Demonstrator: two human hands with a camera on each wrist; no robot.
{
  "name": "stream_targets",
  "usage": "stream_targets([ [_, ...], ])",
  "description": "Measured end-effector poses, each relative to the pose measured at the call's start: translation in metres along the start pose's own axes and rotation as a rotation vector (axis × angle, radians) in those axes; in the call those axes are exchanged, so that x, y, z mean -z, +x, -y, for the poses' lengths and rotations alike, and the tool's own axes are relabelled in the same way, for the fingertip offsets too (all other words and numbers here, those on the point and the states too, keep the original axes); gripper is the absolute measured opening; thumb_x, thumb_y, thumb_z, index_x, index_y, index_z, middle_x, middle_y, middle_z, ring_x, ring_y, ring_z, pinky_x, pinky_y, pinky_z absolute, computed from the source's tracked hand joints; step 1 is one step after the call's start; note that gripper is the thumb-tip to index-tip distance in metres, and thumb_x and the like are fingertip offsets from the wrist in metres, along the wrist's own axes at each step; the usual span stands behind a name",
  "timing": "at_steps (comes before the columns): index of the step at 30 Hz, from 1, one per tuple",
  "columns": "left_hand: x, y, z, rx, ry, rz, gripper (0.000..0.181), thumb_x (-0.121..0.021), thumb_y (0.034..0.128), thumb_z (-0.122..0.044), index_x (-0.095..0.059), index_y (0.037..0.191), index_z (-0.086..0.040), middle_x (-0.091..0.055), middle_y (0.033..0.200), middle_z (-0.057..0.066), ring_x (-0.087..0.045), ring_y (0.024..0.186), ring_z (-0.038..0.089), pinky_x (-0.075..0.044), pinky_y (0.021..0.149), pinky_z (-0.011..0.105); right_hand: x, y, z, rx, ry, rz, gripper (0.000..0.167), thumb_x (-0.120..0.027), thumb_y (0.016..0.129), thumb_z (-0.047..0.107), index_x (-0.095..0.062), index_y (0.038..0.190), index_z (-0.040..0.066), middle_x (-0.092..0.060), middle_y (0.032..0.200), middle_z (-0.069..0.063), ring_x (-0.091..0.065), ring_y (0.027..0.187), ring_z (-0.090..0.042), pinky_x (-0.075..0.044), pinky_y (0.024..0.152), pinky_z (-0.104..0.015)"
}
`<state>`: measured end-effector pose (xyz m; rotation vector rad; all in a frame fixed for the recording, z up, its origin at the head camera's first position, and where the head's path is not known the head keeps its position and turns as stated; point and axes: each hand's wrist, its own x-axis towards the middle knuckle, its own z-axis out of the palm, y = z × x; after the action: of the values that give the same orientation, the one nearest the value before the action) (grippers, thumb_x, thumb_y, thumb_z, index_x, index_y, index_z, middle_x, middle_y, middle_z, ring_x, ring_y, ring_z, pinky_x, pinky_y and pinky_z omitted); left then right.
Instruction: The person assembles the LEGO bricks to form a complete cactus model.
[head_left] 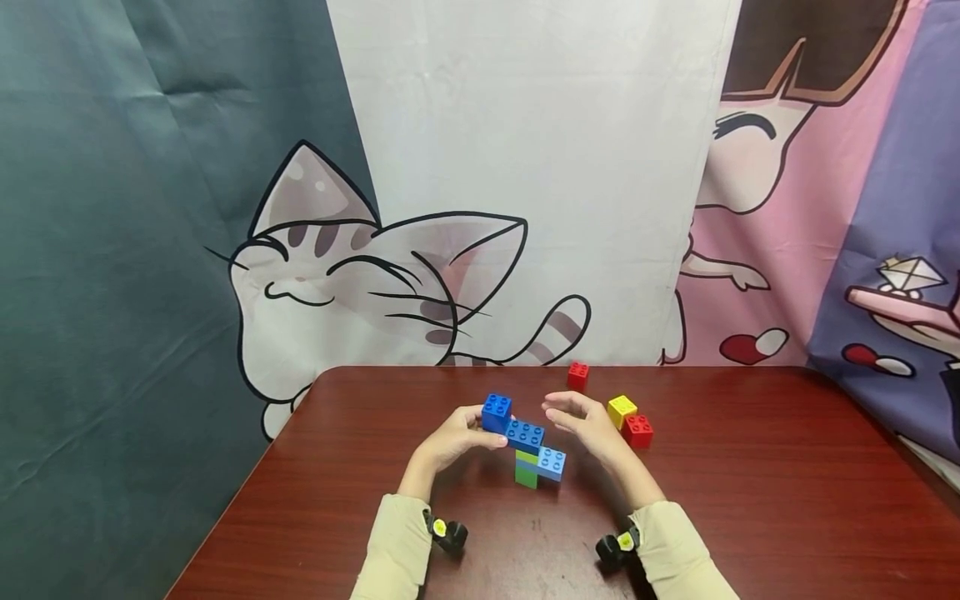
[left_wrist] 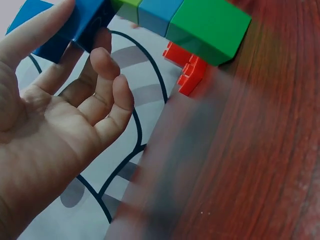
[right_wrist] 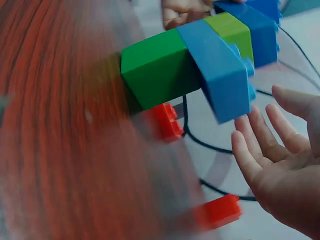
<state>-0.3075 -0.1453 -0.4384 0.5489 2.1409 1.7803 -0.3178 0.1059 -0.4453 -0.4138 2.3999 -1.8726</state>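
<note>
A built stack of bricks stands on the table between the hands. It has a green brick at the bottom, then a light blue brick jutting right, a lime green brick, a dark blue brick and another blue brick on top at the left. My left hand pinches the dark blue part, thumb in front and fingers behind. To the right of the stack, my right hand is held apart from it, fingers loosely bent and holding nothing.
One red brick lies near the table's far edge. Right of the right hand, a yellow brick sits beside another red brick. Behind the brown table hangs a printed cloth.
</note>
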Motion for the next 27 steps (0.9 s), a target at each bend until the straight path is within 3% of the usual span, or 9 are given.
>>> stream_targets([
  [3,0.001,-0.001,0.001,0.019,-0.008,0.023,0.051,-0.071,0.0873,-0.016,-0.055,0.132,0.003,-0.067,0.123,0.019,-0.064,0.095,0.013,-0.053,0.085,0.029,-0.001,0.001,-0.009,-0.022,-0.02,0.011,0.047,-0.066,0.092,0.028,-0.056,0.13,0.001,-0.062,0.129,-0.02,-0.063,0.116,-0.031,-0.052,0.098,-0.043],
  [8,0.003,-0.001,0.002,0.034,-0.004,0.049,0.051,-0.071,0.0873,-0.017,-0.055,0.132,0.002,-0.068,0.121,0.018,-0.063,0.095,0.014,-0.052,0.085,0.029,-0.006,0.002,-0.018,0.027,-0.102,0.023,0.046,-0.068,0.09,0.026,-0.058,0.126,0.0,-0.063,0.125,-0.022,-0.065,0.111,-0.029,-0.056,0.091,-0.038],
  [16,0.007,-0.002,0.003,0.033,-0.012,0.092,0.049,-0.07,0.0872,-0.015,-0.056,0.131,0.002,-0.068,0.121,0.016,-0.063,0.1,0.014,-0.052,0.089,0.032,-0.015,0.005,-0.024,-0.005,-0.107,0.093,0.044,-0.065,0.091,0.015,-0.055,0.132,0.003,-0.058,0.134,-0.022,-0.057,0.122,-0.04,-0.05,0.1,-0.05],
  [27,0.006,-0.003,0.002,0.03,-0.033,0.133,0.051,-0.071,0.0867,-0.015,-0.055,0.132,0.002,-0.066,0.125,0.015,-0.063,0.108,0.015,-0.046,0.106,0.044,-0.018,0.006,-0.035,0.011,-0.127,0.128,0.049,-0.064,0.092,0.013,-0.051,0.139,0.007,-0.057,0.135,-0.021,-0.052,0.124,-0.038,-0.044,0.104,-0.053],
])
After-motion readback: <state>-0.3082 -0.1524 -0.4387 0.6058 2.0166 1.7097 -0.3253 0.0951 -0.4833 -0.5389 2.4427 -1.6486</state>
